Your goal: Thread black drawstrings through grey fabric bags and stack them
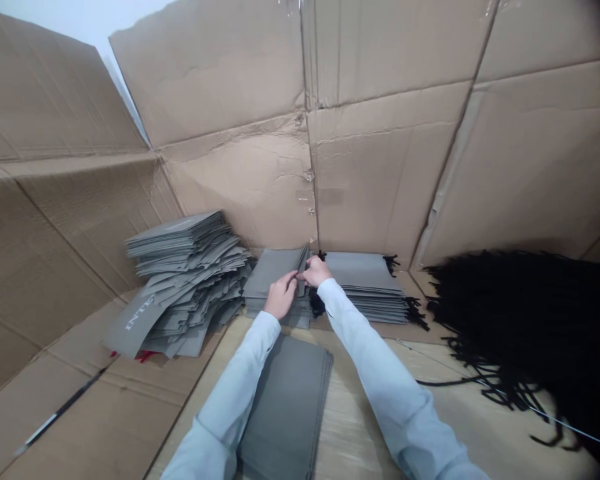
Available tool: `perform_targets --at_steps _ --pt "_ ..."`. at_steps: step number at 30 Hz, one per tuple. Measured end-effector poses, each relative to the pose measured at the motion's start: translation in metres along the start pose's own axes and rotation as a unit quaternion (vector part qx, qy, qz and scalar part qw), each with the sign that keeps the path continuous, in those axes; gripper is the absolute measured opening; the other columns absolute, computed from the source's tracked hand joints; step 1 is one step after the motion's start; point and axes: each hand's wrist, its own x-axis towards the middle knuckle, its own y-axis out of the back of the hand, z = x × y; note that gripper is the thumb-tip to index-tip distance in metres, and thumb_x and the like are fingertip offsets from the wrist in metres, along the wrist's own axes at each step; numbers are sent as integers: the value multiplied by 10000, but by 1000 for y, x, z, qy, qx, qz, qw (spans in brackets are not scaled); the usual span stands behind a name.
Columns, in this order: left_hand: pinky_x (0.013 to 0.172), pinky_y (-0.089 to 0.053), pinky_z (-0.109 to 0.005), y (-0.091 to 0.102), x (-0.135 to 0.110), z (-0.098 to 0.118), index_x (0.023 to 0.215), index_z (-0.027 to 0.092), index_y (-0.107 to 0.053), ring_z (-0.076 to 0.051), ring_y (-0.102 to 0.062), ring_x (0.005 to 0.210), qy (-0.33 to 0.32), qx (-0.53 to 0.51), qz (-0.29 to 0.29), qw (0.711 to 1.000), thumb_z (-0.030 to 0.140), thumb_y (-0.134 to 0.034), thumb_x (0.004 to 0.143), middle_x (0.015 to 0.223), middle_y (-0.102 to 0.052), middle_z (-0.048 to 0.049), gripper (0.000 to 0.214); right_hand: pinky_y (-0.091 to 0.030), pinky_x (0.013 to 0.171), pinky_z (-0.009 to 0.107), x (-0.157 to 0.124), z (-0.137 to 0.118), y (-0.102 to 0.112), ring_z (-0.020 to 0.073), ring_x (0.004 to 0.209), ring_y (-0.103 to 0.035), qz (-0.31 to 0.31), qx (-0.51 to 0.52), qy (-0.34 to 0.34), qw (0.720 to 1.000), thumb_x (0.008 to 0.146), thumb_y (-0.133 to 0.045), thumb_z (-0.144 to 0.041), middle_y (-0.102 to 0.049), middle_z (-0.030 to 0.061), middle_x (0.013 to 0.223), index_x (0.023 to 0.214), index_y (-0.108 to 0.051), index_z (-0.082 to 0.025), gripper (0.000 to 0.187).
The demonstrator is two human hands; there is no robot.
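Note:
Both my arms, in light blue sleeves, reach forward to a middle stack of flat grey paper bags point(273, 277) against the cardboard wall. My left hand point(281, 295) is curled, its fingers pinching the edge of the top bag. My right hand point(316, 272) is closed on the same bag's upper edge, close to the left hand's fingers. Just to the right lies another stack of grey bags point(367, 283) with black cord handles sticking out. Below my arms, nearer me, a small pile of flat grey bags point(287, 407) lies on the board.
A tall, untidy heap of grey bags point(185, 280) sits at the left, one with white lettering. A big mass of black cords point(535, 327) covers the right side. Cardboard sheets point(380, 133) form the walls and floor. A thin dark strip point(60, 413) lies at lower left.

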Motion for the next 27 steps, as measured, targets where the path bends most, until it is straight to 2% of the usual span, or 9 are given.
perform_targets --at_steps 3,7,10,14,16,18,22,24,27 --pt "931 -348 -303 -1 -1 1 1199 136 -410 -181 -455 1083 -20 9 -20 1000 397 -493 730 1182 -497 -89 543 -421 431 222 2 4 0 132 422 -517 -37 35 4 999 630 -596 -170 -525 5 472 887 -503 -93 284" --pt "948 -321 -306 -2 -1 4 1221 102 -373 -203 -428 1112 -55 27 -20 998 436 -588 637 1211 -461 -131 706 -389 377 194 -1 4 1 99 382 -468 -54 85 13 995 690 -536 -155 -462 -48 455 902 -476 -142 221" --pt "900 -362 -284 2 1 4 1211 151 -393 -186 -478 1059 -40 2 -17 999 427 -501 720 1164 -511 -92 573 -384 387 152 -3 1 5 66 426 -466 -83 119 39 989 748 -495 -270 -477 -48 518 844 -508 -183 130" --pt "886 -369 -297 8 4 0 1200 158 -410 -179 -499 1036 63 -4 27 998 316 -338 825 1142 -532 -81 413 -415 417 156 -1 1 7 52 476 -482 -115 154 34 981 782 -433 -333 -536 -16 648 771 -565 -179 203" --pt "887 -368 -288 9 3 -2 1267 157 -303 -165 -493 1045 70 1 67 995 245 -336 823 1191 -491 -81 454 -438 443 174 -1 2 3 57 465 -491 -92 149 18 984 734 -510 -268 -544 -9 630 761 -563 -158 124" --pt "873 -377 -254 9 2 -2 1289 189 -248 -133 -503 1028 29 6 80 996 173 -333 810 1197 -487 -50 486 -454 473 185 -2 4 -2 63 447 -497 -40 126 14 991 643 -605 -193 -527 -26 560 796 -538 -151 171" --pt "836 -396 -239 10 2 4 996 169 -564 -141 -556 912 31 95 42 994 69 -328 751 973 -613 -43 355 -474 472 204 -7 3 -7 83 438 -517 54 138 -13 989 540 -653 -94 -499 -52 533 892 -475 -163 401" --pt "831 -398 -253 12 2 10 868 149 -618 -162 -566 876 55 149 25 987 67 -338 731 920 -625 -62 322 -484 471 214 -6 1 -6 90 451 -529 55 190 -41 979 540 -635 -65 -496 -44 554 862 -469 -154 373" --pt "825 -399 -261 14 1 18 890 141 -620 -182 -565 868 47 188 7 981 195 -394 755 927 -619 -79 269 -500 499 223 -2 0 -3 89 471 -535 38 271 -61 960 556 -592 -23 -481 -48 547 829 -456 -148 329"
